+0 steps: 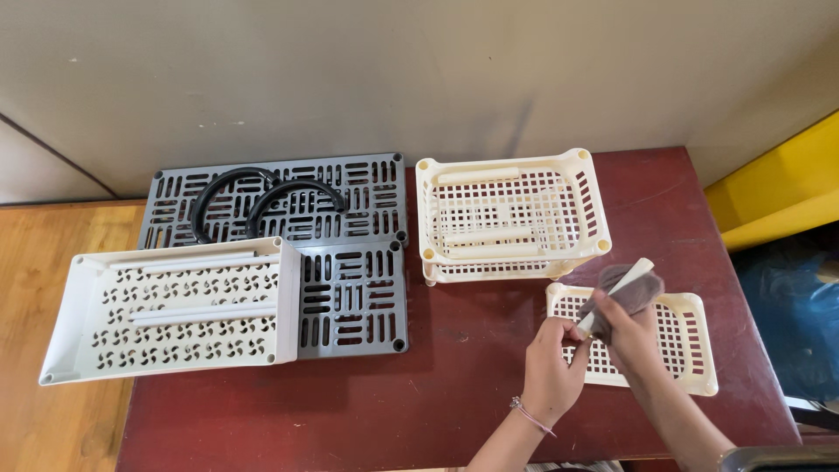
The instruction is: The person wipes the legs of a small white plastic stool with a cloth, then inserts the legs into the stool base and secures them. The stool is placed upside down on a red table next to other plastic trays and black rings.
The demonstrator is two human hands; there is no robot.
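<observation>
Cream plastic rod (622, 288) and grey cloth (631, 291) are being held in the right hand (631, 336) while the left hand (554, 371) is pinching the rod's lower end, above the small cream basket (690, 341) on the surface (454, 385); wiping seems underway, calling for a steady grip.

Both hands, left hand (552, 367) and right hand (631, 336), grip a cream rod (622, 286) above a cream tray (690, 345).
</observation>
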